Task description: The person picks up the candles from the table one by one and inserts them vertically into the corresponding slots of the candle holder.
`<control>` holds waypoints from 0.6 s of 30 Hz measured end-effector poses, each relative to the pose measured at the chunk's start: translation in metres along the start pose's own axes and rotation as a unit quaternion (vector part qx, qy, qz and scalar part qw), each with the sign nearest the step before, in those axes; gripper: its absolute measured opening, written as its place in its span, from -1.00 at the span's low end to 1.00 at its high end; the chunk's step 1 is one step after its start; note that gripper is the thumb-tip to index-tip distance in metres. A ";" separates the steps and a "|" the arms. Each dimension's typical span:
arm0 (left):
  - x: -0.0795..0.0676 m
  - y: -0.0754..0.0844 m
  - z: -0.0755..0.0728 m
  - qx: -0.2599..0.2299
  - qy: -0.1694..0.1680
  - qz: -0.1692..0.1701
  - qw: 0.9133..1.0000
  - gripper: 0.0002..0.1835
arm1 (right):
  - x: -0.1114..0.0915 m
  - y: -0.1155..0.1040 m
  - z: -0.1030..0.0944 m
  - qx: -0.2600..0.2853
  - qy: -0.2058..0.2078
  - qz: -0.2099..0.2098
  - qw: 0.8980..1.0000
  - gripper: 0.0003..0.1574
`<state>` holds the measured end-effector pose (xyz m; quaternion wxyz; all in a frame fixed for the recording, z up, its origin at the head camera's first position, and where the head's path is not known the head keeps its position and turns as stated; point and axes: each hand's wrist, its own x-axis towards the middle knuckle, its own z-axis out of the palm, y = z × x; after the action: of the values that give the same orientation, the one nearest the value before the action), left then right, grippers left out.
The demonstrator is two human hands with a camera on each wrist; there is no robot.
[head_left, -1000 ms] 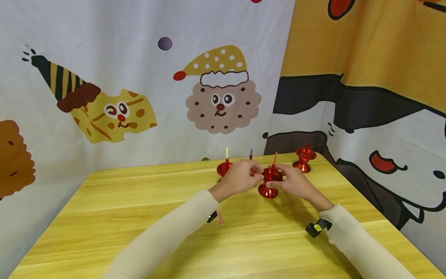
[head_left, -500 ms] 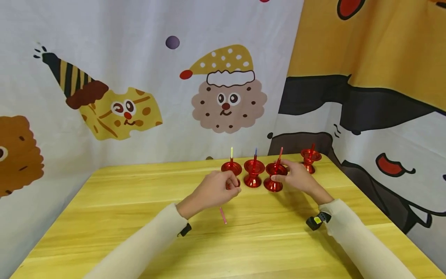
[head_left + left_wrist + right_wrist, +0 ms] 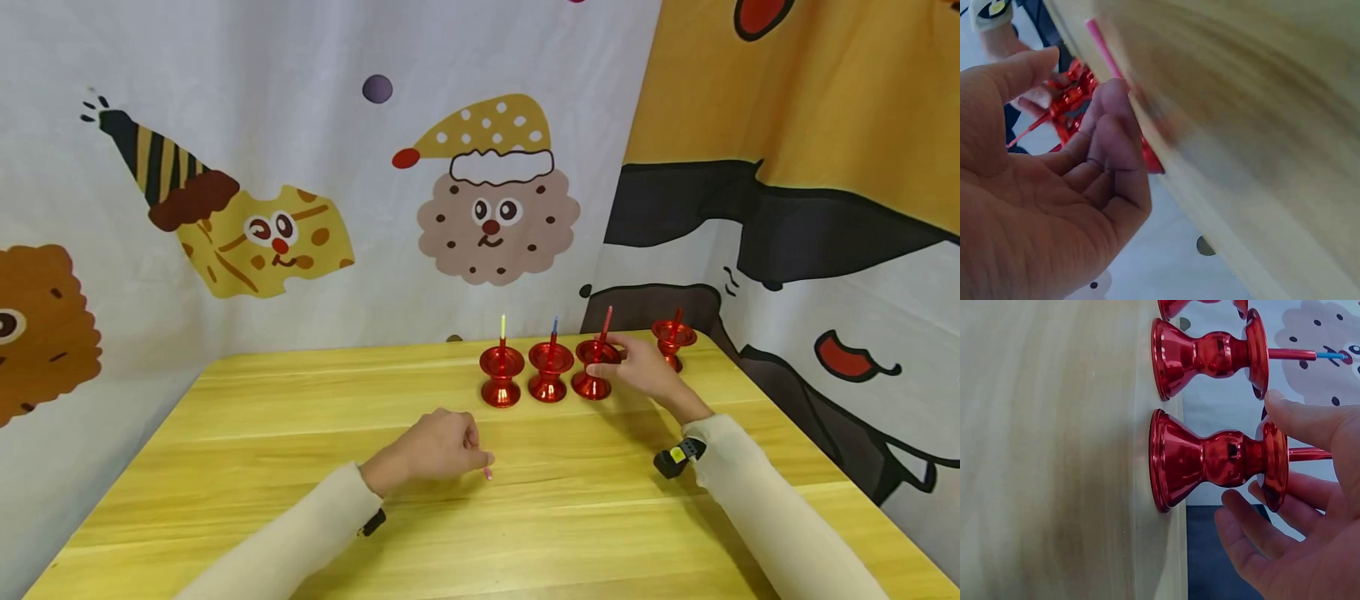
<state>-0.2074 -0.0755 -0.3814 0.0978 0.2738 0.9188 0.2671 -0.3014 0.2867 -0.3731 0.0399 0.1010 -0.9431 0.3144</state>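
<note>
A pink candle [image 3: 1105, 47] lies mid-counter, well in from the left and right edges, where a person's left hand [image 3: 438, 446] comes down over it. The left wrist view shows thumb and fingers apart, the fingers gently bent with their tips at one end of the candle; whether they touch it cannot be told. With the thumb clear of it, the candle is not gripped. Bent fingers set that low probably suit something so thin, which offers little to catch hold of.

Toward the far edge, the right hand [image 3: 637, 367] is clamped on the dish of the third holder [image 3: 592, 383], thumb to one side and fingers curled round the other — likely to steady it, since its red candle [image 3: 607, 321] rises tall above a narrow waist. The foot stands flat on the counter [image 3: 262, 408].

Just beside it, toward the left edge, stand the second holder [image 3: 547, 387], with a blue candle [image 3: 556, 325], and the first holder [image 3: 501, 392], with a yellow candle [image 3: 503, 327] — both upright, their close spacing perhaps for easy reach. The fourth holder [image 3: 673, 333] stands by the far right corner; only a red stem shows above its dish. A cartoon-printed cloth [image 3: 300, 125] hangs behind the far edge.
</note>
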 end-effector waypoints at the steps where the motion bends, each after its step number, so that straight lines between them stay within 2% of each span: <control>1: -0.001 -0.001 0.002 0.000 -0.008 -0.004 1.000 -0.64 | 0.001 0.000 0.000 0.004 -0.001 0.002 1.000 0.09; 7: 0.000 0.000 0.011 0.000 -0.031 -0.027 0.999 -0.55 | 0.004 0.002 -0.001 0.031 -0.012 0.007 0.999 0.11; 11: 0.002 0.001 0.013 0.010 -0.027 -0.036 0.999 -0.57 | 0.001 0.008 -0.001 0.046 -0.020 0.013 0.999 0.16; 15: 0.003 0.000 0.014 0.019 -0.022 -0.027 0.999 -0.63 | -0.007 0.018 -0.006 0.058 -0.022 0.018 0.998 0.15; 18: 0.003 -0.002 0.013 0.006 -0.019 -0.012 1.000 -0.71 | -0.013 0.026 -0.012 0.069 -0.023 0.006 0.997 0.11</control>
<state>-0.2066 -0.0695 -0.3931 0.1169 0.2683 0.9216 0.2548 -0.2938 0.3164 -0.3800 0.0093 0.1054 -0.9203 0.3765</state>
